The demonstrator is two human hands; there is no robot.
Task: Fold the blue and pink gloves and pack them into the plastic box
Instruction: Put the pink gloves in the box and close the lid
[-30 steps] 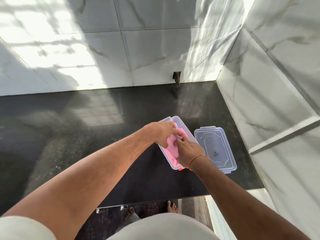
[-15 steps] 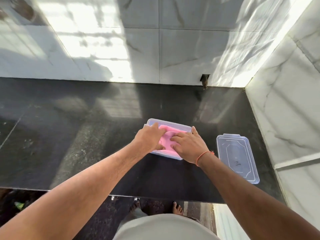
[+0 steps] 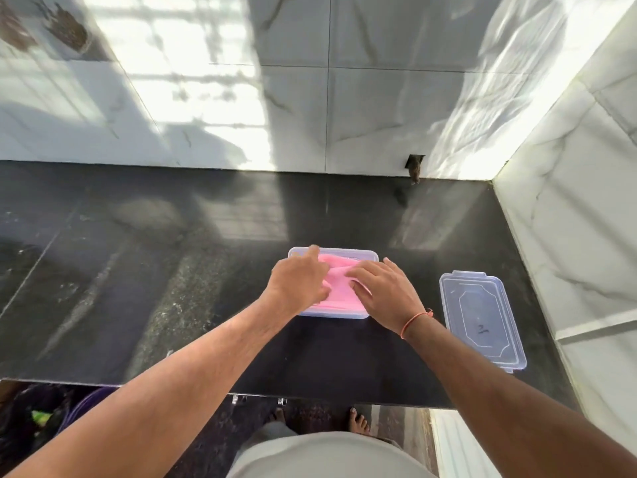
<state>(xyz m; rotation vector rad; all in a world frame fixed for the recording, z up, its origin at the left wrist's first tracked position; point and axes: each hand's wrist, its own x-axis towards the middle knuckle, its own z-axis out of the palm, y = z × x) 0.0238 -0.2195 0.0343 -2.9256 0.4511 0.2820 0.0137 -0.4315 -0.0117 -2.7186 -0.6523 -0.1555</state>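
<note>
A clear plastic box stands on the black stone counter. Folded pink glove material fills it. My left hand lies over the box's left side, fingers curled down onto the pink material. My right hand presses flat on the pink material from the right, fingers spread. No blue glove shows; anything beneath the pink layer is hidden.
The box's clear lid lies flat on the counter to the right, close to the marble side wall. A tiled back wall bounds the counter. The counter's front edge runs just before my feet.
The view swung so the box now lies crosswise before me. Both hands stayed on the pink material, and the left hand's fingers reach farther toward the box's back-left corner.
</note>
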